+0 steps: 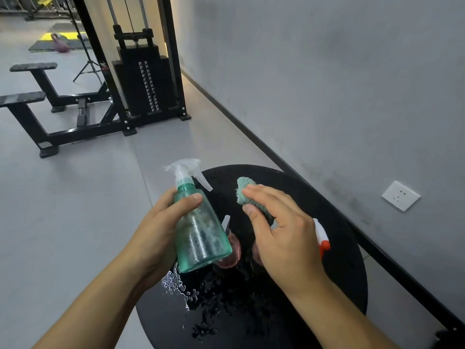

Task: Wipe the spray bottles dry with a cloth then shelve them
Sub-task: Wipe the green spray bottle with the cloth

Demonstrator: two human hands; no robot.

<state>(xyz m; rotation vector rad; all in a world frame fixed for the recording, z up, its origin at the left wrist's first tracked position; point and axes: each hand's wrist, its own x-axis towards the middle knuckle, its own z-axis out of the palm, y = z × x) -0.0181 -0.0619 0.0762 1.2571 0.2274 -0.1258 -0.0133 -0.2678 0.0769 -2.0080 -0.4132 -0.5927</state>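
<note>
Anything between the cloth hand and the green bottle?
Nothing visible. The right hand holds the cloth in open air beside the green bottle, which the left hand grips above the wet table.

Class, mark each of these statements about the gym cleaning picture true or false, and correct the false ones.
1. The left hand grips a green translucent plastic spray bottle. True.
2. The right hand holds a yellow sponge. False: it holds a teal fuzzy cloth.
3. The cloth is pressed against the green bottle. False: there is a gap between them.
4. Water droplets lie on the round black table. True.
5. A red and white spray nozzle shows behind the right hand. True.
6. The green bottle stands on the table. False: it is held above the table, tilted.
</note>
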